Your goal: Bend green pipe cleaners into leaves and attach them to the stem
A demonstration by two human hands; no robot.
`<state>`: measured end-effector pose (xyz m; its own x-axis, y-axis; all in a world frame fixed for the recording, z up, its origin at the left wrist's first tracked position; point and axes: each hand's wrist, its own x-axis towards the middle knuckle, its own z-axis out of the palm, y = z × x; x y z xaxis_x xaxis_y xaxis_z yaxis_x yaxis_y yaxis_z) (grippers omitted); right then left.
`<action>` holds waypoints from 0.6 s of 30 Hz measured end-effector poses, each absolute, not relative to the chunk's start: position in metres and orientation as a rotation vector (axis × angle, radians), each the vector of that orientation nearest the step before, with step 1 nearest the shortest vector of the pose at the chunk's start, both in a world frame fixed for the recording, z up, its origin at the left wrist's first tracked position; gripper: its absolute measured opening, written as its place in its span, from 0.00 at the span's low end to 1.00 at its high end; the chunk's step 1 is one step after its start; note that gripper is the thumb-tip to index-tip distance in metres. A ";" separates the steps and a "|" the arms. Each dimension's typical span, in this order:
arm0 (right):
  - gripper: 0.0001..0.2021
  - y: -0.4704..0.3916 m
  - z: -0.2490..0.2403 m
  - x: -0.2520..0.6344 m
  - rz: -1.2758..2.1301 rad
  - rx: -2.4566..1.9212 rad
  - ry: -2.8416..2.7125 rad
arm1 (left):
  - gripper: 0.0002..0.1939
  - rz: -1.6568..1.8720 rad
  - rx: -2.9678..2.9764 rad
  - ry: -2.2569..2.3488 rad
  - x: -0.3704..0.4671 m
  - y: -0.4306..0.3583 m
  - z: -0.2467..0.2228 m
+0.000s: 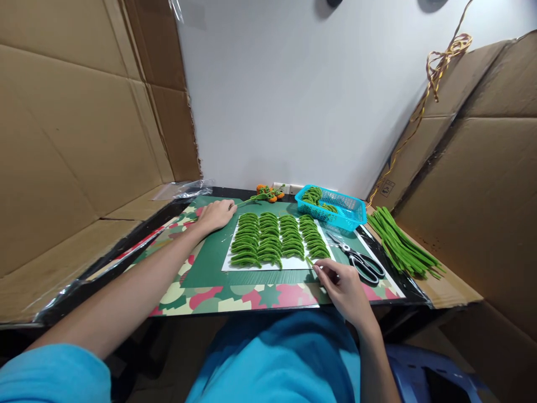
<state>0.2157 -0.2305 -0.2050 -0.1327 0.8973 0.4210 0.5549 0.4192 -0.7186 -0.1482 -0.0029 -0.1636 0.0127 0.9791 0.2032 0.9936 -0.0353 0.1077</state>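
Four columns of curved green fuzzy pieces lie on a white sheet. My right hand is at the sheet's lower right corner, its thumb and finger pinched on a small green piece below the fourth column. On the green mat, left of the sheet's top, my left hand has its fingers closed at the end of a green stem. That stem leads to orange flowers with green parts behind the sheet.
A blue basket with more green pieces stands at the back right. Black-handled scissors lie right of the sheet. Long green stems rest on cardboard at the right. Cardboard walls flank the table, and a wire hangs at the right.
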 end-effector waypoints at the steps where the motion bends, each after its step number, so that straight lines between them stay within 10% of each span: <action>1: 0.16 -0.231 -0.205 0.216 0.501 -1.250 -1.811 | 0.24 -0.339 -2.194 -2.130 -0.148 -0.003 -0.164; 18: 0.15 -0.233 -0.206 0.218 0.413 -1.238 -1.712 | 0.25 -0.443 -2.186 -2.107 -0.132 -0.027 -0.157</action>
